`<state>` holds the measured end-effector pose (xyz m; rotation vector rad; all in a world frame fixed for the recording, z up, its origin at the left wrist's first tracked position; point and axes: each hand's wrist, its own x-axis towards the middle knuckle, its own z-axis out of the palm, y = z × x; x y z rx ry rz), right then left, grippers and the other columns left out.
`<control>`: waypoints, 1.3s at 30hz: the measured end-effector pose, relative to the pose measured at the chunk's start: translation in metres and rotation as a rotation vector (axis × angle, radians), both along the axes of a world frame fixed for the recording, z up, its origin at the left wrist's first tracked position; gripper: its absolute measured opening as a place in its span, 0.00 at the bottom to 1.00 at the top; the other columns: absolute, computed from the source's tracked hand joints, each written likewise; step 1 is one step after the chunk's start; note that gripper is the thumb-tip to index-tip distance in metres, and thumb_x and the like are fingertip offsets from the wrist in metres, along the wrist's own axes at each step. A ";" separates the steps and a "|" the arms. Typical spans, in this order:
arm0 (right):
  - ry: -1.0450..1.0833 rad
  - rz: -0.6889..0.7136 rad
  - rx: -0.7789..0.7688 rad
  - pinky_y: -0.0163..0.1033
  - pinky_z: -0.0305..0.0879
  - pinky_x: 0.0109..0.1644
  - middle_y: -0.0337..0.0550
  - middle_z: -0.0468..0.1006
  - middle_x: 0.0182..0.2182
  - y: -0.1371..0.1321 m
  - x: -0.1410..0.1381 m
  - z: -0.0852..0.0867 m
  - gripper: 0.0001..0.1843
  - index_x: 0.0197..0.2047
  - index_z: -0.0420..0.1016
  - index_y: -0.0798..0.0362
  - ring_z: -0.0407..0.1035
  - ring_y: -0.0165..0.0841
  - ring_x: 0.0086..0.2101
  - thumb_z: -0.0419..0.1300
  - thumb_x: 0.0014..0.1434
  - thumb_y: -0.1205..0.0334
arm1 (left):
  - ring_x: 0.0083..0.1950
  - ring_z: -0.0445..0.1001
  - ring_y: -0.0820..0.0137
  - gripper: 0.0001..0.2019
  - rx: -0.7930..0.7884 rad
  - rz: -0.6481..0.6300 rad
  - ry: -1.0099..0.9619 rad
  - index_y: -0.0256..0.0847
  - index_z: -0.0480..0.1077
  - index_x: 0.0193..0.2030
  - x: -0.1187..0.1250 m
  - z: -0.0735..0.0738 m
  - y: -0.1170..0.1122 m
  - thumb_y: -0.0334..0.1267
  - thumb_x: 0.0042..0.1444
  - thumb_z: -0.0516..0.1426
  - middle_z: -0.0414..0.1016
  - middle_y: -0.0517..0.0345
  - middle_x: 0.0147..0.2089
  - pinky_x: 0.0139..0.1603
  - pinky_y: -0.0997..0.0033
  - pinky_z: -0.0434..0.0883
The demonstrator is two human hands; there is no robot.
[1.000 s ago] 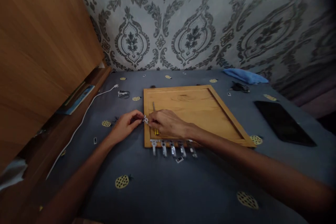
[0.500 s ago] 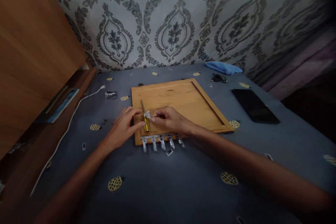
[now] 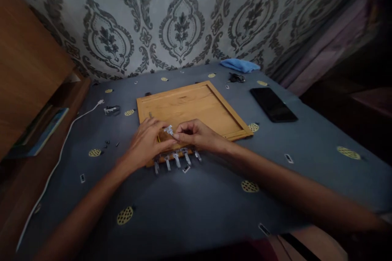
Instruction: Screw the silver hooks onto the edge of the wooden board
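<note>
A small silver metal hook (image 3: 168, 130) is pinched between the thumb and fingertips of my right hand (image 3: 197, 135), above the front left part of a framed wooden board (image 3: 196, 108). My left hand (image 3: 147, 140) is open over the board's left side, its fingers and thumb spread around the near side of the hook; I cannot make out whether they touch it. Under that hand lies a screwdriver (image 3: 150, 114), mostly covered, with only its shaft end plainly showing. Several more silver hooks (image 3: 177, 160) sit in a row along the board's front edge.
Small dark screws (image 3: 106, 143) lie left of the board, near a metal-and-black item (image 3: 112, 110) and a white cable (image 3: 69, 130). A black phone (image 3: 272, 104) rests at the right. Farther back are dark keys or cord (image 3: 236, 78) and a blue cloth (image 3: 240, 65). A wooden cabinet (image 3: 33, 45) stands left.
My left hand has moved in closer to the hook and now covers most of the yellow-handled screwdriver. The right hand keeps its pinch on the hook. The whole view has shifted to the right.
</note>
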<state>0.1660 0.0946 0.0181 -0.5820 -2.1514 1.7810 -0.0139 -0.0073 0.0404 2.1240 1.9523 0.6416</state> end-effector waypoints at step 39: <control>-0.061 -0.125 0.849 0.40 0.59 0.35 0.45 0.77 0.31 -0.025 0.104 -0.022 0.17 0.42 0.78 0.55 0.69 0.33 0.31 0.49 0.73 0.59 | 0.50 0.71 0.59 0.06 -0.093 -0.116 0.131 0.42 0.74 0.42 0.076 0.011 0.003 0.38 0.64 0.56 0.76 0.53 0.44 0.51 0.55 0.69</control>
